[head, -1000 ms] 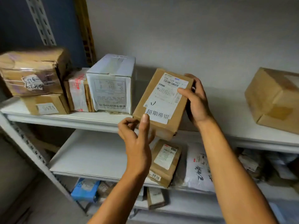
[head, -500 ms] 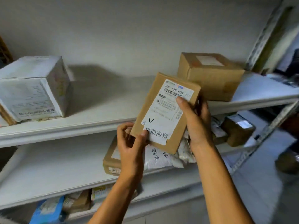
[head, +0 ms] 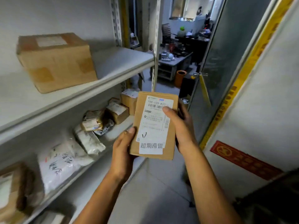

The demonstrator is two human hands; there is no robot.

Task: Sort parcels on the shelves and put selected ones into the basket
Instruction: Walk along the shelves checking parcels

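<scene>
Both hands hold one flat brown cardboard parcel with a white shipping label (head: pixel 155 125) upright in mid-air, clear of the shelves: the left hand (head: pixel 122 152) cups its lower left corner, thumb on the front edge, and the right hand (head: pixel 181 126) wraps the right side with its thumb pressed across the barcode. No basket shows, so the drop point is out of sight, and the parcel could be carried to the wrong place. On the left, the grey metal shelf (head: pixel 113 81) juts close by; swinging the parcel could clip its edge. That light left-hand hold looks liable to slip if the right lets go.
</scene>
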